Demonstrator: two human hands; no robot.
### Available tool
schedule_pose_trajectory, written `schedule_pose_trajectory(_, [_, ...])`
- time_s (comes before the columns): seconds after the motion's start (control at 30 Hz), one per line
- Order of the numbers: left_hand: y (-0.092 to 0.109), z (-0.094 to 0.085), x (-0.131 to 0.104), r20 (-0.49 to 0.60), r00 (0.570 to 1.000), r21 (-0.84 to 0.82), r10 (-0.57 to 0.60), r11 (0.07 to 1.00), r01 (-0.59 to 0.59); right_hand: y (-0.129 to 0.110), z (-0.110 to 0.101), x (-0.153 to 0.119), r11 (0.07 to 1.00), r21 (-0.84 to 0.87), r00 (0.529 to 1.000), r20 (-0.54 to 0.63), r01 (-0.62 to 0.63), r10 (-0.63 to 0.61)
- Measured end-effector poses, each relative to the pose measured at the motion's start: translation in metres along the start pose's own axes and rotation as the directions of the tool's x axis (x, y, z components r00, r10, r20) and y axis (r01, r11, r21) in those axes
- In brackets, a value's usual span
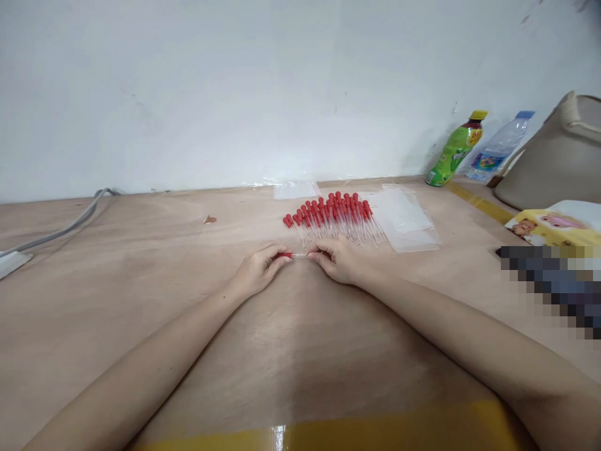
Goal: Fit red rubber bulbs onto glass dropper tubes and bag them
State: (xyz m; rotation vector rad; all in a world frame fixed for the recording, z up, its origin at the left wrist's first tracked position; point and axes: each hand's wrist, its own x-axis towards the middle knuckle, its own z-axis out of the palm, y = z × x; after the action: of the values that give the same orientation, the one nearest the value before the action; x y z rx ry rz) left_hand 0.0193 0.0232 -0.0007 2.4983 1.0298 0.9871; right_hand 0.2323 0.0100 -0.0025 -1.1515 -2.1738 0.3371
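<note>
Between my two hands a glass dropper (pixel 299 255) with a red rubber bulb lies level, just above or on the wooden table (pixel 225 369); I cannot tell which. My left hand (pixel 260 268) pinches its red bulb end. The clear tube end is in the closed fingers of my right hand (pixel 339 259), which hide the tip. Right behind my hands, a pile of similar red-bulbed droppers (pixel 331 216) lies with bulbs toward the wall and clear tubes toward me.
Clear plastic bags (pixel 408 219) lie right of the pile. Farther right stand a green bottle (pixel 455 150), a clear water bottle (pixel 500 147) and a grey-beige bag (pixel 554 156). A yellow packet (pixel 554 225) and a pixelated dark object (pixel 554 288) sit nearer. At left runs a grey cable (pixel 70 228).
</note>
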Motion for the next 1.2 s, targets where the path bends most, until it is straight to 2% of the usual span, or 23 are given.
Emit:
schedule_pose_trajectory(0.17, [0.002,0.001,0.0,0.067,0.998,0.067,-0.014,0.998,0.009,0.0,-0.001,-0.001,0.987,-0.163,1.0,-0.002,0.011,-0.012])
schedule_pose_trajectory(0.37, [0.002,0.001,0.0,0.101,0.99,0.166,0.101,0.979,-0.116,-0.007,0.001,-0.005,0.941,-0.332,0.997,-0.017,0.06,-0.07])
schedule_pose_trajectory(0.47, [0.002,0.001,-0.001,0.096,0.988,0.172,0.12,0.976,-0.136,-0.007,0.001,-0.005,0.954,-0.292,0.997,-0.006,0.07,-0.076])
schedule_pose_trajectory(0.57, [0.002,-0.001,0.0,0.049,0.992,0.136,0.118,0.983,-0.123,-0.004,-0.004,-0.003,0.979,-0.172,0.994,0.012,0.107,-0.107])
schedule_pose_trajectory(0.73, [0.0,-0.003,0.001,0.03,0.999,0.049,0.036,0.998,-0.037,0.004,-0.011,-0.001,0.984,-0.035,0.984,-0.012,0.175,-0.175])
schedule_pose_trajectory(0.93, [0.0,0.0,-0.001,0.086,0.995,-0.048,-0.053,0.997,0.058,0.008,-0.001,-0.003,0.97,-0.042,0.966,-0.097,0.238,-0.241])
schedule_pose_trajectory(1.07, [0.003,0.001,-0.002,0.051,0.997,-0.073,-0.049,0.996,0.053,0.007,0.003,-0.003,0.97,-0.074,0.962,-0.13,0.233,-0.242])
schedule_pose_trajectory(1.2, [0.004,0.002,-0.002,0.052,0.998,-0.057,-0.019,0.998,0.022,0.005,0.003,-0.002,0.954,-0.141,0.954,-0.107,0.263,-0.279])
